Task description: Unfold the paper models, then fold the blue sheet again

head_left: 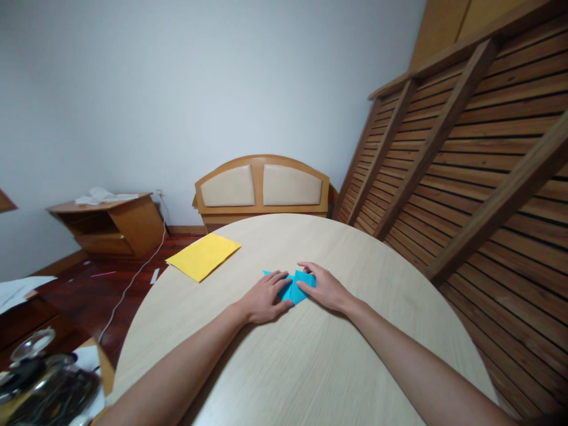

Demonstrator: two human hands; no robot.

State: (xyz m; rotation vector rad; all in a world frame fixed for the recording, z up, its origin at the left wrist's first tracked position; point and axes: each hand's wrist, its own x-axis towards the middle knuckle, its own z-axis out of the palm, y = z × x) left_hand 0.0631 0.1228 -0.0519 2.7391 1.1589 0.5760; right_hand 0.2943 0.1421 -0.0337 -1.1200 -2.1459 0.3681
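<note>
A folded piece of blue paper (287,290) lies on the round table, partly covered by both hands. My left hand (266,297) rests on its left part, fingers stretched out and thumb apart, pressing it against the tabletop. A small blue corner peeks out beyond the left fingers. At the paper's right side, my right hand (327,286) grips a folded flap, with the thumb on top and the fingers behind the edge. Exactly how the paper is folded underneath the hands cannot be made out.
Yellow paper (204,255) lies at the left rim of the pale round table (284,378). Beyond stand a headboard (260,184) and a low wooden cabinet (110,225). A slatted wooden frame (465,136) leans on the right. Cluttered items (48,373) sit at lower left.
</note>
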